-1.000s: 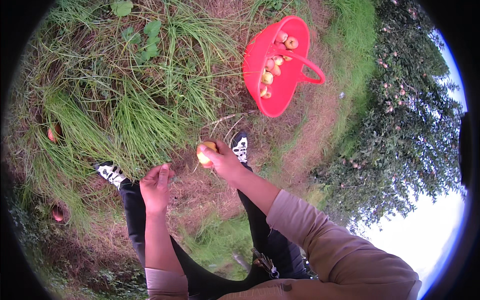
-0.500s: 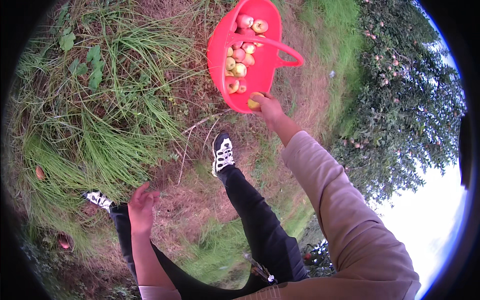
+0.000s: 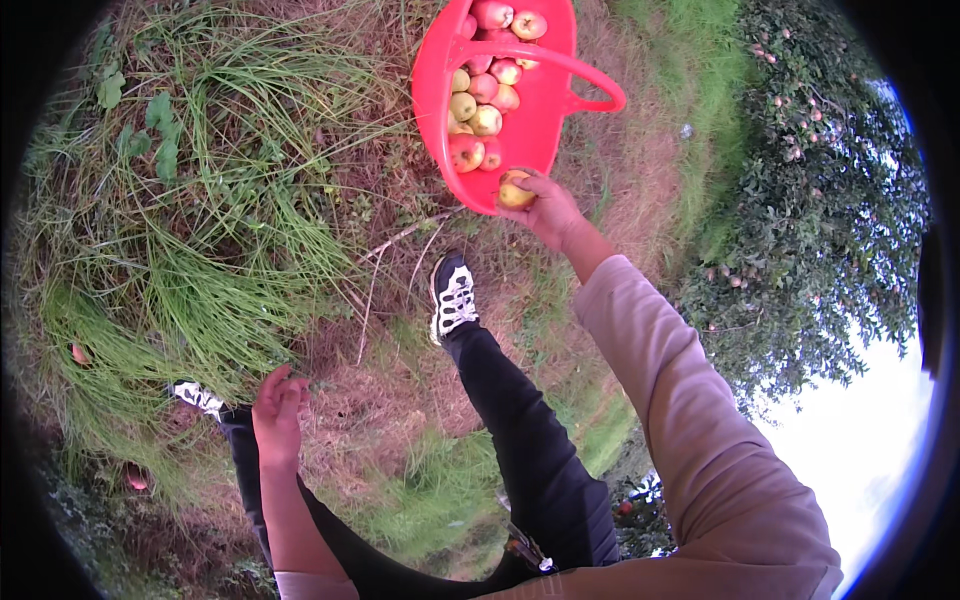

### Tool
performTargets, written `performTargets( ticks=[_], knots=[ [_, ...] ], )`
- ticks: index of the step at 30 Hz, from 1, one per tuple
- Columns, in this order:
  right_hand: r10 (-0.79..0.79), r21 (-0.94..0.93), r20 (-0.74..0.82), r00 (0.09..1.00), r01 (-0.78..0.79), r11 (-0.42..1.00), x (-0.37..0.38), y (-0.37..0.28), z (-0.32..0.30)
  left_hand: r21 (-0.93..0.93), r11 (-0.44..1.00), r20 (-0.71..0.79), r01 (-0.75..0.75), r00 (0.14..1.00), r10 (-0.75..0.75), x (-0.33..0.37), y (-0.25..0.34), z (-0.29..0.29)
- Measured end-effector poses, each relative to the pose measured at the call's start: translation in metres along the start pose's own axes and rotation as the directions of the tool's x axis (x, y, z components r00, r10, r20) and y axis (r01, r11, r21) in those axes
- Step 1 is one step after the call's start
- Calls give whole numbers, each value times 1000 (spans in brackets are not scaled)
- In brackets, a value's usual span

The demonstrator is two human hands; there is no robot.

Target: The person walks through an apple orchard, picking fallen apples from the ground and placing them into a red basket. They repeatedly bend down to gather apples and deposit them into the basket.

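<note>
A yellowish apple (image 3: pixel 517 190) is gripped in my right hand (image 3: pixel 551 214), over the near end of a red plastic basket (image 3: pixel 540 130). Inside the basket, several red and yellow-green apples (image 3: pixel 485 120) lie heaped toward its left and far parts. The basket's handle (image 3: pixel 590 72) arches over it and leans to the right. Well apart from all this, my left hand (image 3: pixel 276 413) hangs at the lower left above the grass. Its fingers are loosely bent and apart, with nothing seen in them.
Tall grass (image 3: pixel 220 260) covers the ground at left, with a fallen apple (image 3: pixel 80 353) in it. Thin dry twigs (image 3: pixel 400 237) lie between the basket and my shoe (image 3: pixel 454 298). An apple tree (image 3: pixel 800 200) bearing fruit stands at right.
My right hand has turned slightly and shifted a little right with the apple, which shows more fully now. The basket sits slightly higher in view. The left hand has barely moved.
</note>
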State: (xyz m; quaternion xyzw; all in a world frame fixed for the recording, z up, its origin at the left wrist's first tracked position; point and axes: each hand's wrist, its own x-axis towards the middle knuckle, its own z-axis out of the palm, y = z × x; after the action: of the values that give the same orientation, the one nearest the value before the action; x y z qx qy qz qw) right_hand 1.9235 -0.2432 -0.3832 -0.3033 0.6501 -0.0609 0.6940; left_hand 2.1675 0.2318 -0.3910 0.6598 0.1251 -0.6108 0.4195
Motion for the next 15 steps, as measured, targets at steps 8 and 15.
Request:
performTargets(
  ticks=[8,15],
  knots=[
    [81,71,320,944,-109,992,-65,34,93,-32,997,-44,-64,997,62,-3,-4,-7],
    [206,-179,402,892,-144,973,-115,101,224,-140,983,-98,-122,989,109,-17,38,-13]
  ],
)
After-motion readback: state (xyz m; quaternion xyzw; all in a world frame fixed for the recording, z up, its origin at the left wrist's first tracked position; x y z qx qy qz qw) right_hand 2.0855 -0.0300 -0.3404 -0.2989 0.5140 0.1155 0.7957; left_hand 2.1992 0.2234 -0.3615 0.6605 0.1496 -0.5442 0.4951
